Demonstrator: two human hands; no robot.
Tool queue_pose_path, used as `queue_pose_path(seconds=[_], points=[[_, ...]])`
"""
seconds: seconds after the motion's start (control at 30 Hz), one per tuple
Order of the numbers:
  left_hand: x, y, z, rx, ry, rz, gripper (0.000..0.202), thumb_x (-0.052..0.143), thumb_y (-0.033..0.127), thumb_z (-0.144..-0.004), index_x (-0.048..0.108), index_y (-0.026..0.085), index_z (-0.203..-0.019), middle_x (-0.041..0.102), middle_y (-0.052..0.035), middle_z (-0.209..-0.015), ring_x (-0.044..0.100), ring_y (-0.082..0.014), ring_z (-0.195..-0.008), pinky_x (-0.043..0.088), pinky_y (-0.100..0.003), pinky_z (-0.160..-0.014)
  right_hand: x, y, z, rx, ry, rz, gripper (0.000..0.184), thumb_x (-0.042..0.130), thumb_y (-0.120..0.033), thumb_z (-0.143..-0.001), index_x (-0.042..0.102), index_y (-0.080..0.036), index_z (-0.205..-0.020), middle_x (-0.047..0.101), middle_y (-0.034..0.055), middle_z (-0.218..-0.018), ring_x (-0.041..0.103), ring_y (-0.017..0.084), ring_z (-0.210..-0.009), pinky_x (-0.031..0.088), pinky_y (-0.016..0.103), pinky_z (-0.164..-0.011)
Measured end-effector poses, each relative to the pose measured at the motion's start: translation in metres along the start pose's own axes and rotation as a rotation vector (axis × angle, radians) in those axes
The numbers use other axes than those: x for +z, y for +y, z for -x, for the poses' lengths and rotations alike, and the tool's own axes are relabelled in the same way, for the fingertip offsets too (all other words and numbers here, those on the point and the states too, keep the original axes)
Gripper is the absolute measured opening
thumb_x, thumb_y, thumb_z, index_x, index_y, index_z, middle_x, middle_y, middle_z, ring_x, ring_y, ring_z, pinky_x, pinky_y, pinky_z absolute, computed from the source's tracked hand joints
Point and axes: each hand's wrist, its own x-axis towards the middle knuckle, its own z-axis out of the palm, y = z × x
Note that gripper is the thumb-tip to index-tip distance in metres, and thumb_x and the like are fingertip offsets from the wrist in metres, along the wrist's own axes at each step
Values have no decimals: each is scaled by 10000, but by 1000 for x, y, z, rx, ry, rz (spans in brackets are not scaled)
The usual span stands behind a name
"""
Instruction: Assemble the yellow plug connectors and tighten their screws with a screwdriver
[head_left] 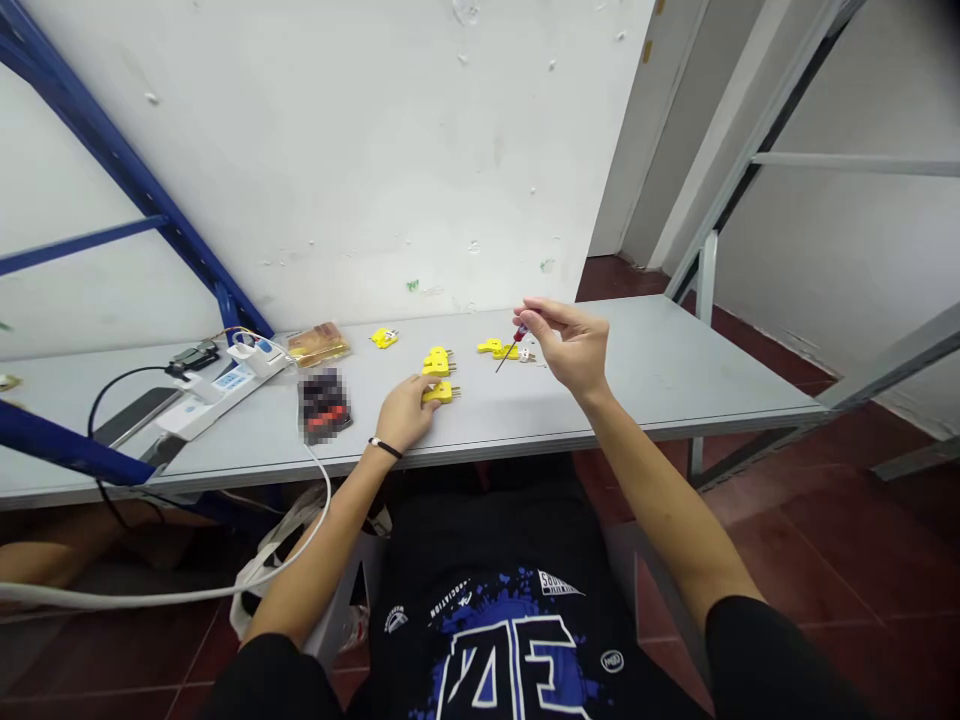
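My left hand [403, 412] rests on the grey table [675, 370] with its fingers closed on a small yellow plug connector [439, 393]. My right hand [571, 345] is raised a little above the table and pinches a thin screwdriver [513, 345] with a red handle, tip pointing down and left. More yellow connectors lie nearby: one [438, 361] just beyond the held one, one [385, 338] further left, and one [498, 348] beneath the screwdriver, beside a small white part [526, 354].
A white power strip [225, 385] with cables lies at the left, beside a clear packet [319, 344] and a small dark blurred item [324, 404]. Blue shelf struts [135, 170] stand left, a grey metal frame [757, 160] right. A white wall backs the table.
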Motion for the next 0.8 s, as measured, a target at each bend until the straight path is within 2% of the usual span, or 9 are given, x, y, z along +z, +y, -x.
queue_pose_path(seconds=[0.2,0.43,0.57,0.67,0.8], points=[[-6,-11,-14,-28,12,-139,323,626,155,-867,697,199,-1179,710,-112,-1123,679,-296,-1028,533,-425,-928,-25,9,-9,-26,-1,126,254,790,-415,-834,802,-213,-987,806,50,-894,788,242,-808,677,428,-832],[-4,-10,-17,-33,36,-193,312,590,177,-897,686,181,-1194,692,-123,-1111,658,-292,-1018,519,-421,-927,-39,6,-16,-59,30,165,257,784,-424,-840,801,-211,-984,805,51,-884,787,247,-808,680,433,-805],[-2,-3,-17,48,81,-267,419,576,126,-852,666,215,-1252,637,-142,-1195,595,-318,-1105,497,-460,-963,-41,6,-17,-65,34,173,253,783,-419,-841,799,-212,-985,803,48,-881,787,244,-797,678,433,-805],[0,7,-20,138,58,-300,468,587,82,-801,678,243,-1230,571,-152,-1330,506,-354,-1242,462,-512,-987,-41,7,-17,-72,26,167,227,776,-395,-849,801,-214,-984,801,50,-873,785,240,-792,676,420,-792],[3,20,-33,145,-25,-319,298,659,141,-790,718,217,-1072,527,-168,-1390,430,-418,-1314,389,-594,-1021,-41,8,-17,-87,16,158,199,769,-369,-854,803,-214,-974,798,50,-858,783,239,-784,673,409,-757]])
